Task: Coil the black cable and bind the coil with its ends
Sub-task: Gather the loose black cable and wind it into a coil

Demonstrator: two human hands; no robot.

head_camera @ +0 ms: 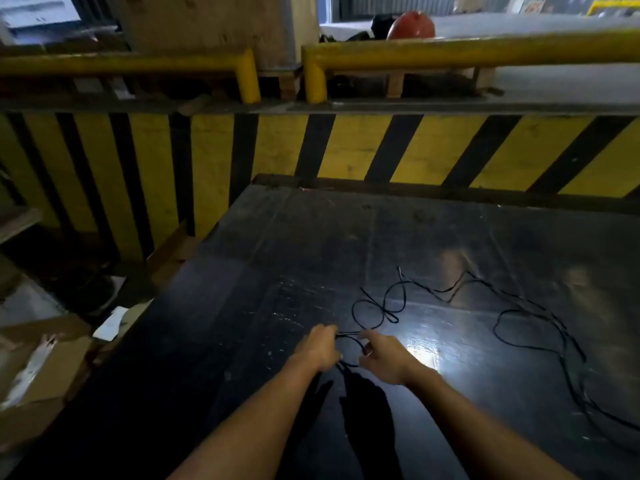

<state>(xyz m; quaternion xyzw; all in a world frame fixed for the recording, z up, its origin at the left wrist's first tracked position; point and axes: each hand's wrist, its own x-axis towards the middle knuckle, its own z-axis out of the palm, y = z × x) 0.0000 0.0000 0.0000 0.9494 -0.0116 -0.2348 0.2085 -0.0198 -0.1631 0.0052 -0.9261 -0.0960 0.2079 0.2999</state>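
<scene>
A thin black cable (pixel 498 317) lies in loose loops and tangles across the dark glossy table (pixel 311 237), trailing off to the right edge. My left hand (pixel 320 348) is closed on one stretch of the cable near the table's middle front. Just to its right, my right hand (pixel 384 358) pinches the same cable, a short taut piece running between the two hands. A small loop hangs below between the hands. Further loops (pixel 377 306) rest on the table just beyond my fingers.
A yellow-and-black striped barrier (pixel 381 150) stands behind the table, with yellow rails (pixel 450 51) above it and a red helmet (pixel 412 26) beyond. Cardboard boxes (pixel 45 362) and scraps lie on the floor to the left. A bright light reflection sits on the table right of my hands.
</scene>
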